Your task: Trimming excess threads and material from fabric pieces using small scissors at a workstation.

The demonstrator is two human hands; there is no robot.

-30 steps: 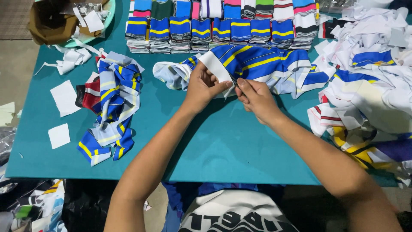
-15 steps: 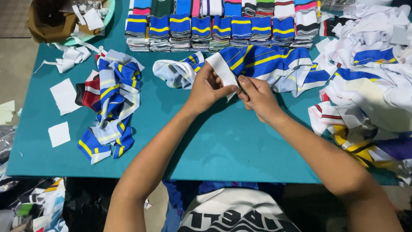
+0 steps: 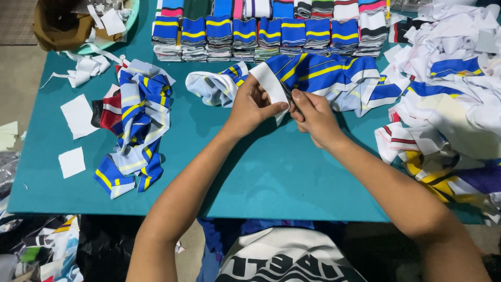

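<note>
Our left hand (image 3: 250,107) and right hand (image 3: 313,117) pinch a white paper backing (image 3: 271,86) off the blue-and-yellow striped knit strip (image 3: 323,73) mid-table; we judge peeling underway, needing a steady pull beside the folded stacks (image 3: 271,34).

A teal-topped table (image 3: 271,177) fills the view under even light, with bare beige floor (image 3: 18,78) off its left edge and a woven mat (image 3: 15,21) farther up.

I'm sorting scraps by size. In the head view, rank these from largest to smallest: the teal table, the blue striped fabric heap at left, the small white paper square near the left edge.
1. teal table
2. blue striped fabric heap
3. small white paper square
</note>
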